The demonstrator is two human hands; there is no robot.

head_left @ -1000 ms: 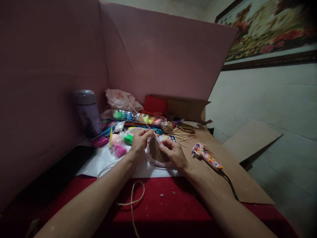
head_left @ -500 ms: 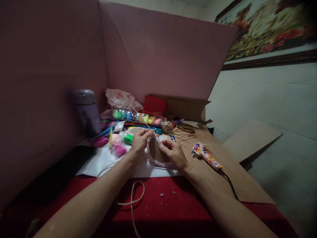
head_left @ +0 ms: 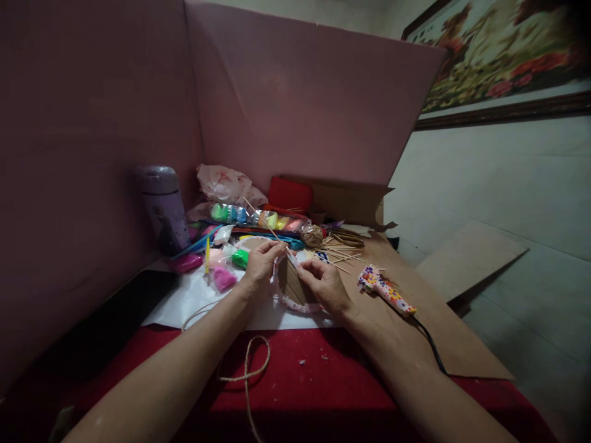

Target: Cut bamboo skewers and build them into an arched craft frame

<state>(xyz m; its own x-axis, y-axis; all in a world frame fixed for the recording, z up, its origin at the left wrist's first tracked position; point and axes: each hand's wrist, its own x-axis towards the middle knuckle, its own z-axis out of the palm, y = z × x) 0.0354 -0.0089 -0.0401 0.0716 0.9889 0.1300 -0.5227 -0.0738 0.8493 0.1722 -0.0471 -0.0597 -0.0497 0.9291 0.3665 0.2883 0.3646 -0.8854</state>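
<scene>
Pinched in the fingers of my left hand (head_left: 261,267) is a thin wooden skewer (head_left: 258,215), slanting up and to the left. Its lower end meets the upper edge of a brown cardboard piece (head_left: 295,283) with a rounded rim wrapped in pale pink patterned material. My right hand (head_left: 327,286) is closed on the right side of that rim, thumb on top. Both hands' fingertips are close together at the upper edge. Behind the left hand lies a second rounded cardboard piece (head_left: 253,243) with a pale edge, partly hidden.
A floral glue gun (head_left: 385,291) lies on cardboard (head_left: 443,338) at right, its black cord trailing forward. Behind are loose skewers (head_left: 344,253), a twine ball (head_left: 311,235) and packs of coloured clay (head_left: 277,221). A purple bottle (head_left: 164,212) stands left; loose twine (head_left: 247,375) crosses the red cloth (head_left: 314,387).
Almost nothing differs. The cardboard piece has tilted very slightly, and both hands keep their grip in the same place.
</scene>
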